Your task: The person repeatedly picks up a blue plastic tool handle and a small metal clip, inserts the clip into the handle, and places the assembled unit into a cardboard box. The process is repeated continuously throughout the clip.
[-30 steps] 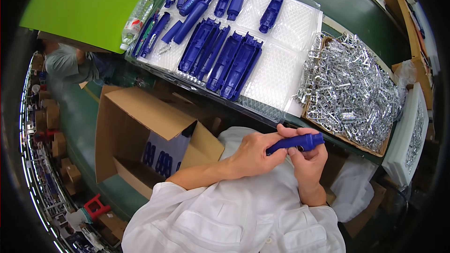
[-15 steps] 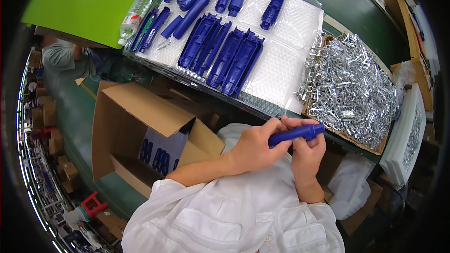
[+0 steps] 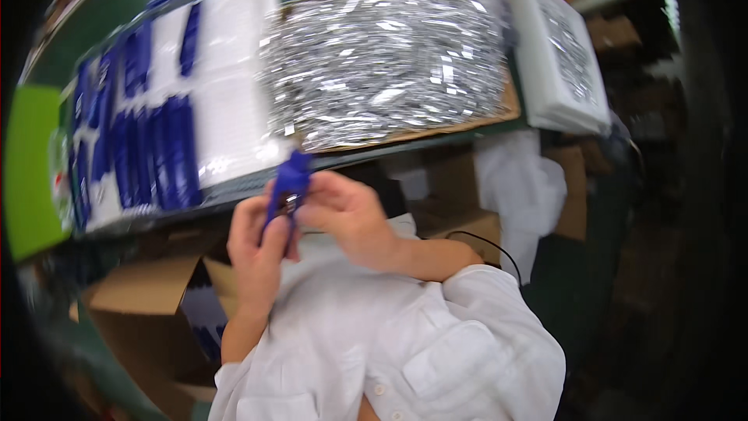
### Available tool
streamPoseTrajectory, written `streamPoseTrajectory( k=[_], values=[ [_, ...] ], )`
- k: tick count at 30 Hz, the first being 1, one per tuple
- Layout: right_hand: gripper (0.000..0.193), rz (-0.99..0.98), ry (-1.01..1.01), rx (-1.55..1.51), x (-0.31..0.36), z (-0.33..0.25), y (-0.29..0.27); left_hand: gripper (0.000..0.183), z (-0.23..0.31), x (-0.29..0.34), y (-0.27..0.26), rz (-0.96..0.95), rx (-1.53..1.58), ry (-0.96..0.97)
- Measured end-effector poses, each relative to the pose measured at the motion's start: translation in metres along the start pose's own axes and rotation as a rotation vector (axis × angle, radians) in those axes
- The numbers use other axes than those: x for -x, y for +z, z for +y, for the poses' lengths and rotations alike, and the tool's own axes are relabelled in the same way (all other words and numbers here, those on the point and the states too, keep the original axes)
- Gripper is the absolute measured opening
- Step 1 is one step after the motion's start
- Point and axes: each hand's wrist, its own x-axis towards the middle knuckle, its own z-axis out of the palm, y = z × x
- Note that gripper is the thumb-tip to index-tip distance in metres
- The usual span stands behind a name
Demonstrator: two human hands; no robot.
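A blue plastic housing (image 3: 293, 175) stands nearly upright between my hands in front of the table edge, blurred by motion. My left hand (image 3: 259, 245) is closed around its lower part, thumb toward me. A small shiny metal piece (image 3: 291, 203) shows at the housing, near my left thumb. My right hand (image 3: 348, 214) is closed, with its fingertips pressed to the housing's right side by the metal piece. Whether those fingers also grip the metal is hidden.
Beyond my hands, a shallow cardboard tray (image 3: 510, 101) holds many shiny metal clips. To its left, blue housing halves (image 3: 175, 152) lie on a white padded sheet (image 3: 234, 125). White foam trays (image 3: 538, 54) stand right. An open carton (image 3: 136, 288) sits below left.
The view has swung to the right, so the table things appear farther left. The housing has gone from lying nearly level to upright, and a metal piece now shows at it.
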Motion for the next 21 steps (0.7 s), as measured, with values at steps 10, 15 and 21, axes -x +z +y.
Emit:
streamPoseTrajectory(
  k=[10,15,21],
  values=[
    [0.012,-0.018,-0.146,0.009,0.023,-0.002,-0.016,0.035,-0.006,-0.009,0.021,-0.184,0.187,-0.079],
    [0.016,0.088,-0.098,-0.172,0.021,0.0,-0.02,0.033,-0.005,-0.009,0.023,-0.185,0.049,-0.036],
    [0.024,0.128,-0.157,0.05,0.016,0.003,-0.025,0.035,0.002,-0.002,0.026,-0.204,0.046,0.012]
  ],
)
